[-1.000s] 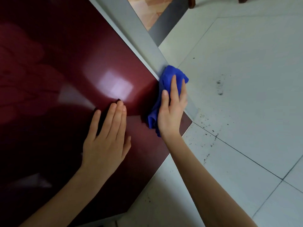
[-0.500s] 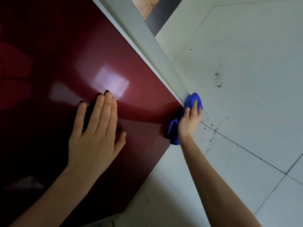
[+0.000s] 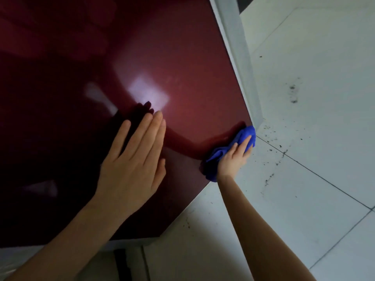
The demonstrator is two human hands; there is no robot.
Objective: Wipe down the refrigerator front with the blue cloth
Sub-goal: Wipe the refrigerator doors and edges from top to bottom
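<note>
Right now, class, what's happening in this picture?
A person is wiping a glossy dark red refrigerator front. The right hand presses a bunched blue cloth against its bottom corner, by the floor. The left hand lies flat on the door, fingers straight. Dark specks dot the white floor tiles nearby.

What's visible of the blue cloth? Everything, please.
The blue cloth is bright blue, soft-looking fabric, bunched into folds, not spread flat. It sits at the lower right corner of the dark red refrigerator front, next to the grey side edge. The right hand presses it onto the door, fingers laid over its middle; folds show above and below the hand.
</note>
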